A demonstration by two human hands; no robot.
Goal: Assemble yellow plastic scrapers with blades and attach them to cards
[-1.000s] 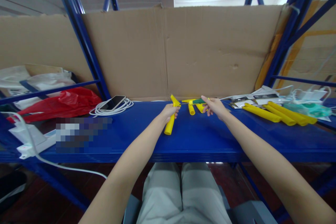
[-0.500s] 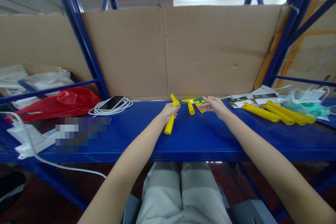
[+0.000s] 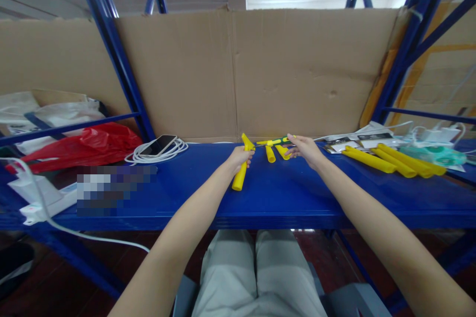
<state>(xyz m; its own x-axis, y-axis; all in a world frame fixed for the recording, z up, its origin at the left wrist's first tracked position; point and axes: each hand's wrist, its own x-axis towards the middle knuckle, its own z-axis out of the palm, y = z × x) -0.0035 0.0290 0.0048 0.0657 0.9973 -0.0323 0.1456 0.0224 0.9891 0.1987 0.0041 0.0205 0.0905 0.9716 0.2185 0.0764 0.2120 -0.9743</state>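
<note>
My left hand (image 3: 241,157) is wrapped round a yellow plastic tube (image 3: 239,179) whose upper end widens into a forked or angled piece. The tube slants above the blue shelf top, its lower end toward me. In my right hand (image 3: 303,149), the fingertips close on the handle of a green-and-yellow screwdriver (image 3: 278,141). The tool lies almost level and points left, toward the fitting at the tube's top; I cannot tell whether its tip touches. Just under it, two more short yellow tubes (image 3: 270,155) rest on the shelf.
Several yellow tubes (image 3: 368,159) lie at the right, beside packets (image 3: 340,144) and a green plastic bag (image 3: 433,155). At the left are a coiled white cable (image 3: 159,158) with a phone (image 3: 160,144), a red bag (image 3: 100,143) and a power strip (image 3: 55,204). Cardboard (image 3: 297,74) stands behind.
My right hand has shifted slightly, and its fingers look more curled at the screwdriver's handle. My left hand and the tube in it have hardly moved.
</note>
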